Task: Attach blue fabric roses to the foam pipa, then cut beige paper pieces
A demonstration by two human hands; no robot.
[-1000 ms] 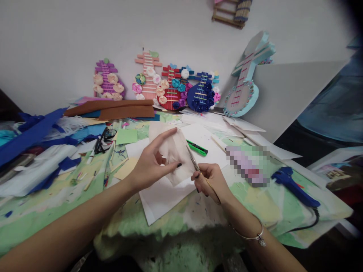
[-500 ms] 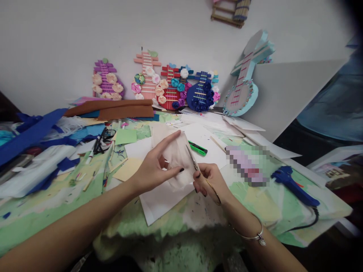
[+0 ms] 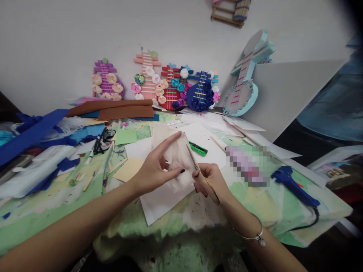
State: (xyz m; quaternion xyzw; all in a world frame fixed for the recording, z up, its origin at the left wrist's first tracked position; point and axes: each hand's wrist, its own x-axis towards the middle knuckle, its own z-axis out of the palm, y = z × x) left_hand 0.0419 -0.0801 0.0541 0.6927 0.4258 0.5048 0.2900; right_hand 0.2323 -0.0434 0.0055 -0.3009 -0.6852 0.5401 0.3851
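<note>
My left hand (image 3: 154, 164) holds a thin, slightly translucent cream sheet (image 3: 177, 153), with its thumb across the near part and index finger stretched along the top; the other fingers are partly hidden behind the sheet. Whether it is paper or cloth I cannot tell. Gold-handled scissors (image 3: 194, 160) are gripped in my right hand (image 3: 211, 181). Their blades point up and away along the sheet's right edge. Beneath both hands lie white paper sheets (image 3: 157, 207). A green utility knife (image 3: 197, 148) rests on the paper just beyond the scissors.
Blue glue gun (image 3: 295, 185) lies at the right, with its cord over the table edge. Glasses (image 3: 104, 140), a green paper square (image 3: 126, 136) and blue scraps sit left. Brown sheets (image 3: 124, 110) and several flower-trimmed lute-shaped crafts (image 3: 171, 88) line the back wall.
My left hand and the cream sheet have shifted slightly right. The scissor blades have stayed along the sheet's right edge, and my right hand has barely moved.
</note>
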